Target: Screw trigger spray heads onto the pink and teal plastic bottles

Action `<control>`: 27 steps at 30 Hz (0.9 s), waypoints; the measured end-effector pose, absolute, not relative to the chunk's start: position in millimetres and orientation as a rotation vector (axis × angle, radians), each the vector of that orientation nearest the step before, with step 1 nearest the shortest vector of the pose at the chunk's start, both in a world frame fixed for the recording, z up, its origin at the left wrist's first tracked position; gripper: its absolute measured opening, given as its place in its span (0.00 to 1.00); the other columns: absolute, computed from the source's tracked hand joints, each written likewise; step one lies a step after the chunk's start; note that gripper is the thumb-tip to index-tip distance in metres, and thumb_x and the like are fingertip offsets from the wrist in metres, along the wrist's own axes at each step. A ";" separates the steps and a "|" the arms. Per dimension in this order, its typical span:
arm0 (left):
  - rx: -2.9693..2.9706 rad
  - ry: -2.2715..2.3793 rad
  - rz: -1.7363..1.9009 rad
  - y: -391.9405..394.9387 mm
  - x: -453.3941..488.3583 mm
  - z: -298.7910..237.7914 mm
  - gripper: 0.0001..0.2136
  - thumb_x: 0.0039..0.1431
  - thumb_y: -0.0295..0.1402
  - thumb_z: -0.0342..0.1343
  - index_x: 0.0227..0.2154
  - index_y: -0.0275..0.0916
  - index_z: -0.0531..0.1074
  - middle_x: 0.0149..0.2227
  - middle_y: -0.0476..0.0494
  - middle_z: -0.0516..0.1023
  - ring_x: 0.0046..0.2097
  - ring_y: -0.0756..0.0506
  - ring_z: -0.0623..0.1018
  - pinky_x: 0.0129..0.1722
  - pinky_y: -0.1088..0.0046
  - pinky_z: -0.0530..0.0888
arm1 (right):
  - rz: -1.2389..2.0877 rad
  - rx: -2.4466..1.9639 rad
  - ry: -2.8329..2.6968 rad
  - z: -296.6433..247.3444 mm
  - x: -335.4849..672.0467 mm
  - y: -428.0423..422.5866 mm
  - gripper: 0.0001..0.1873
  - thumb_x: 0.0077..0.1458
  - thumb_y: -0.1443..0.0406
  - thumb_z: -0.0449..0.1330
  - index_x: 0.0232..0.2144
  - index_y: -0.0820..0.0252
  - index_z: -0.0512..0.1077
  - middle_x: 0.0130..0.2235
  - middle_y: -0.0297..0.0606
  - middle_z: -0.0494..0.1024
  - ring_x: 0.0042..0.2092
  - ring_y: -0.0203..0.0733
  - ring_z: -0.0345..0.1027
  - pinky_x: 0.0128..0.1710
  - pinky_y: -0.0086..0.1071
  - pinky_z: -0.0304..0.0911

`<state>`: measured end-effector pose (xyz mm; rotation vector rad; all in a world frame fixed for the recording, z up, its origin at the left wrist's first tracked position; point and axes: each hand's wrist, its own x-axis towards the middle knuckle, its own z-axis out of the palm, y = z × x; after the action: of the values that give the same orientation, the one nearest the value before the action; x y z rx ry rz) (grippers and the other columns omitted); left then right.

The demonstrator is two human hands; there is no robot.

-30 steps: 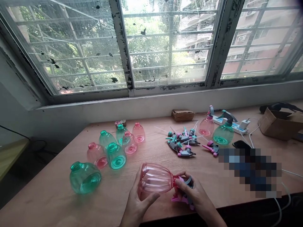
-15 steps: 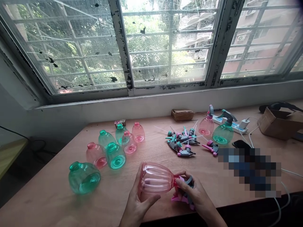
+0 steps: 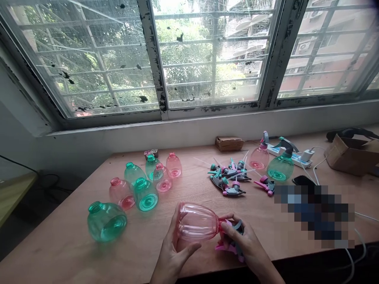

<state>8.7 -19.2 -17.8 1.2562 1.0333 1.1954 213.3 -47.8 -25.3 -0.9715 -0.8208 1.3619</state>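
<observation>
A clear pink spray bottle [image 3: 197,223] lies sideways in the air between my hands, its neck pointing right. My left hand [image 3: 177,246] grips it around the base, thumb below. At the neck, my right hand [image 3: 241,238] is closed around a pink and grey spray trigger head [image 3: 232,249], which meets the bottle's mouth. My fingers partly cover the joint, so I cannot tell how tightly the two fit. Left of my hands stand several open green and pink bottles, the nearest a green bottle [image 3: 106,223].
Several loose trigger heads [image 3: 232,173] lie in a pile beyond my hands. A pink bottle [image 3: 259,157] and a green bottle [image 3: 280,167] with heads on stand at the right, near a power strip [image 3: 297,158], a phone [image 3: 303,180] and an open cardboard box [image 3: 352,156]. A small brown box [image 3: 229,143] sits by the wall.
The bottle in my hands has turned slightly about its long axis, its ridges and reflections shifting. Both hands keep nearly the same place, and the whole view has shifted slightly.
</observation>
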 end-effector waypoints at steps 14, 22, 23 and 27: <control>1.311 1.035 1.208 -20.1 9.5 -16.6 0.43 0.47 0.42 0.71 0.66 0.49 0.60 0.70 0.43 0.61 0.70 0.34 0.60 0.70 0.55 0.55 | 1.334 -1.005 -0.825 -23.2 210.7 -47.4 0.24 0.47 0.47 0.71 0.33 0.59 0.72 0.22 0.29 0.75 0.20 0.33 0.66 0.26 0.32 0.71; 1.175 1.009 1.172 -13.9 8.4 -13.8 0.45 0.47 0.48 0.70 0.66 0.38 0.60 0.64 0.34 0.71 0.65 0.30 0.69 0.66 0.52 0.64 | 1.370 -0.961 -0.879 -26.4 210.8 -46.1 0.20 0.50 0.51 0.71 0.32 0.60 0.71 0.21 0.29 0.75 0.22 0.34 0.67 0.27 0.32 0.71; 1.185 1.017 1.168 -14.0 8.6 -12.7 0.44 0.46 0.46 0.70 0.66 0.39 0.61 0.63 0.35 0.72 0.65 0.31 0.69 0.67 0.53 0.63 | 1.371 -0.967 -0.877 -26.8 211.3 -45.8 0.20 0.50 0.51 0.71 0.33 0.60 0.72 0.21 0.30 0.75 0.22 0.34 0.67 0.27 0.32 0.71; 1.232 1.035 1.177 -16.9 9.0 -14.2 0.45 0.44 0.42 0.72 0.66 0.46 0.61 0.66 0.41 0.69 0.69 0.34 0.63 0.70 0.54 0.56 | 1.359 -0.990 -0.831 -25.7 212.4 -45.5 0.22 0.48 0.49 0.71 0.34 0.60 0.72 0.21 0.29 0.75 0.21 0.34 0.68 0.27 0.32 0.71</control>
<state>9.0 -16.9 -14.2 1.2323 1.0350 1.1770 212.4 -45.5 -25.7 -0.9897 -0.8313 1.3590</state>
